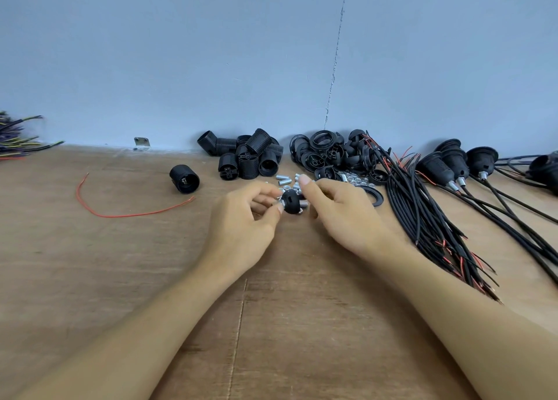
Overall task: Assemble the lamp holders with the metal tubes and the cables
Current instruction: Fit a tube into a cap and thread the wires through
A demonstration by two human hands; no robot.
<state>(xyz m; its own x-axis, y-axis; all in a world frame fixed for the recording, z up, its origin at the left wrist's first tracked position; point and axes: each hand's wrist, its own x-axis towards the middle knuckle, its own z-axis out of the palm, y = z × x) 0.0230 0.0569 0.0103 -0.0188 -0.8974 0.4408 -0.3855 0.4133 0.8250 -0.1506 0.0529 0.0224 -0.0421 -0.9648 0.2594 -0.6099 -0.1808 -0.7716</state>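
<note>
Between my two hands I hold a small black dome-shaped lamp holder cap (pixel 290 201) just above the table. A short silver metal tube (pixel 304 204) sticks out of its right side. My left hand (pixel 244 218) pinches the cap's left side with thumb and fingers. My right hand (pixel 335 206) grips the tube end with curled fingers. Loose metal tubes (pixel 283 178) lie behind the hands. A bundle of black cables (pixel 422 218) with red wires lies to the right.
A pile of black threaded holder bodies (pixel 247 155) and a pile of caps and rings (pixel 335 152) sit by the wall. One holder body (pixel 184 178) lies apart. A red wire (pixel 120 209) curves at left. Assembled holders (pixel 453 164) lie far right. Wire ends (pixel 15 140) lie far left.
</note>
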